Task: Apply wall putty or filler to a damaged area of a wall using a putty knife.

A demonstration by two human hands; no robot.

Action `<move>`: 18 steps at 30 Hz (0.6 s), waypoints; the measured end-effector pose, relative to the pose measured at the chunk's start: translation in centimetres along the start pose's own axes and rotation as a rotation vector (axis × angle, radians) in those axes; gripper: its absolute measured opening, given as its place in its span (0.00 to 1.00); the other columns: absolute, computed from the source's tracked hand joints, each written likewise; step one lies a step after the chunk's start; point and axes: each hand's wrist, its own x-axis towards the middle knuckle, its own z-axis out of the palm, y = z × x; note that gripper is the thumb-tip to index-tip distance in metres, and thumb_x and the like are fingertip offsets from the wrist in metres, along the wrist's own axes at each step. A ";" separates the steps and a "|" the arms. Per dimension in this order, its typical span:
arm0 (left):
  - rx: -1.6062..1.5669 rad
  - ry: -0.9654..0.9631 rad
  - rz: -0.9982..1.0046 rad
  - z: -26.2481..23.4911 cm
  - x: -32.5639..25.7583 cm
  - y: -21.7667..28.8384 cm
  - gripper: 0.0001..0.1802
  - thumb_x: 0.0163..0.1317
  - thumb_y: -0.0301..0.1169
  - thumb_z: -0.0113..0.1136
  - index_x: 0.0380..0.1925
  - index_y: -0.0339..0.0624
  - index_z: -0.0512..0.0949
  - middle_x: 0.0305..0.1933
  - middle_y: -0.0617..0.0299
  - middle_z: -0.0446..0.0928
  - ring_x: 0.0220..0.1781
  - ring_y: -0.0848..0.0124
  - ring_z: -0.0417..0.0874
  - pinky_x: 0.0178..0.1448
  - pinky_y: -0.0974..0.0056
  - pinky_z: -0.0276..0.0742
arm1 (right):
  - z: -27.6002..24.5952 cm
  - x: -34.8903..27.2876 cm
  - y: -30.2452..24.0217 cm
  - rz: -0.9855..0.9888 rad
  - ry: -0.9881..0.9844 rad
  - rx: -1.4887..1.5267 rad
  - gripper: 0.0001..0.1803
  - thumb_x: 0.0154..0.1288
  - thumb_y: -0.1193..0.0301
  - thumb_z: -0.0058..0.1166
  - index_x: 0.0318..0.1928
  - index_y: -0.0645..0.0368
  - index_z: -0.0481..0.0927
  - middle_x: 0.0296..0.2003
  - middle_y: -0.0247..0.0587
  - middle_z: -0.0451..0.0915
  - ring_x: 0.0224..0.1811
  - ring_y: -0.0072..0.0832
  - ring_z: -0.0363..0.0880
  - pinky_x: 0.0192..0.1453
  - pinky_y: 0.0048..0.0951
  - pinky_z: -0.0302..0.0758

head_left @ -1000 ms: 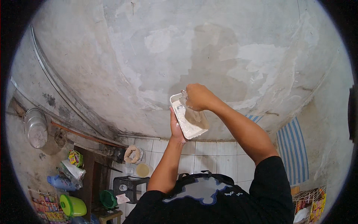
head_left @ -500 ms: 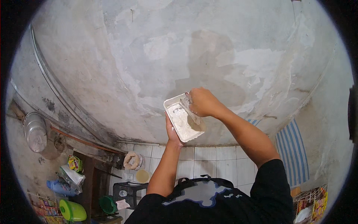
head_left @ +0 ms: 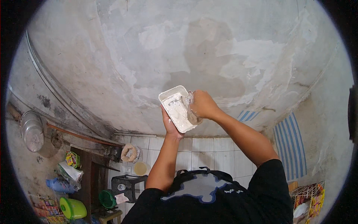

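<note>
My left hand (head_left: 169, 123) supports a white rectangular tub (head_left: 172, 92) from below and along its left side, tilted in front of the wall. Wet white putty (head_left: 180, 116) coats the tub's inside, with a thinner patch near the far end. A putty-smeared scraper (head_left: 192, 114) is gripped in my right hand (head_left: 204, 105), its broad blade against the tub's right rim. The fingers of that hand curl around the scraper's handle, mostly hidden from view. White smears mark my left wrist.
The grey wall (head_left: 149, 63) ahead has lighter patches and my shadow. On the tiled floor (head_left: 203, 145) stand an open sack (head_left: 129, 153), a yellowish round container (head_left: 140, 168) and a black stool (head_left: 126, 183). A blue-striped cloth (head_left: 291, 147) hangs at right.
The scraper has shifted from over the tub's inside to its right rim. Tub and both hands sit slightly higher and further left in view, and the whole view has shifted a little.
</note>
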 end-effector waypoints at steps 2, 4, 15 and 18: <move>-0.019 -0.027 -0.024 -0.2 -0.1 0.0 0.37 0.76 0.62 0.36 0.70 0.47 0.67 0.69 0.57 0.73 0.69 0.56 0.74 0.73 0.50 0.69 | 0.9 -0.4 0.2 0.057 0.061 0.040 0.12 0.49 0.74 0.56 0.29 0.75 0.81 0.32 0.71 0.81 0.40 0.64 0.82 0.48 0.53 0.79; -0.036 -0.055 -0.047 -0.3 -0.2 -0.2 0.37 0.76 0.61 0.36 0.70 0.47 0.67 0.69 0.57 0.73 0.69 0.56 0.74 0.74 0.50 0.69 | 1.5 -0.8 0.0 0.080 0.064 0.123 0.12 0.49 0.74 0.56 0.29 0.75 0.81 0.31 0.71 0.80 0.39 0.64 0.82 0.47 0.53 0.79; -0.030 0.048 -0.077 -1.1 0.5 -1.2 0.36 0.75 0.63 0.35 0.71 0.51 0.67 0.70 0.59 0.71 0.69 0.57 0.74 0.72 0.49 0.72 | -1.4 -0.8 -1.5 -0.165 0.100 -0.056 0.11 0.54 0.73 0.59 0.35 0.69 0.83 0.30 0.63 0.83 0.37 0.59 0.83 0.45 0.53 0.80; -0.009 0.082 -0.051 -1.2 0.8 -0.8 0.36 0.75 0.63 0.35 0.70 0.51 0.68 0.69 0.58 0.73 0.68 0.57 0.75 0.70 0.48 0.73 | -2.2 -1.3 -1.2 -0.203 0.087 -0.067 0.10 0.54 0.74 0.58 0.36 0.67 0.83 0.31 0.63 0.82 0.36 0.60 0.82 0.45 0.53 0.79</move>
